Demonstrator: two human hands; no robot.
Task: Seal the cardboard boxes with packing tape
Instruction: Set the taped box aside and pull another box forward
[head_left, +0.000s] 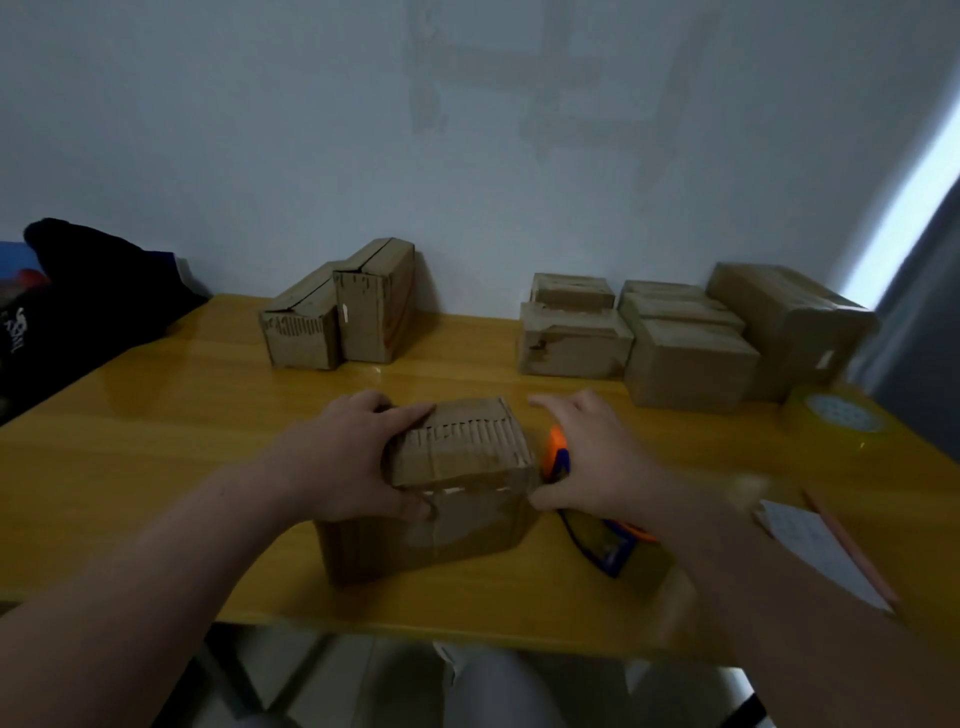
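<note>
The box (441, 499) sits near the front edge of the table (156, 415), about mid-width, its worn top flaps folded down and a strip of shiny tape across the near face. The left hand (353, 460) grips the box's left end, fingers curled over the top and thumb pressed on the near face. The right hand (587, 457) hovers just beside the box's right end, blurred, with fingers stretched out and spread and the thumb close to the box's near right corner. Whether the thumb touches the cardboard cannot be told.

Under that hand an orange and blue dispenser (608, 543) lies on the table, just beside the box. Whether the palm touches it cannot be told.

Against the wall (467, 130) stand a back-left pair (337, 317) of boxes and, well apart from them, a back-right group (685, 338) of boxes packed close together. A tape roll (831, 423) lies flat near the right edge, in front of that group. Nearer, a sheet of paper (815, 551) lies with a pencil (857, 556) along it. A dark cloth (88, 301) is heaped at the table's far left.
</note>
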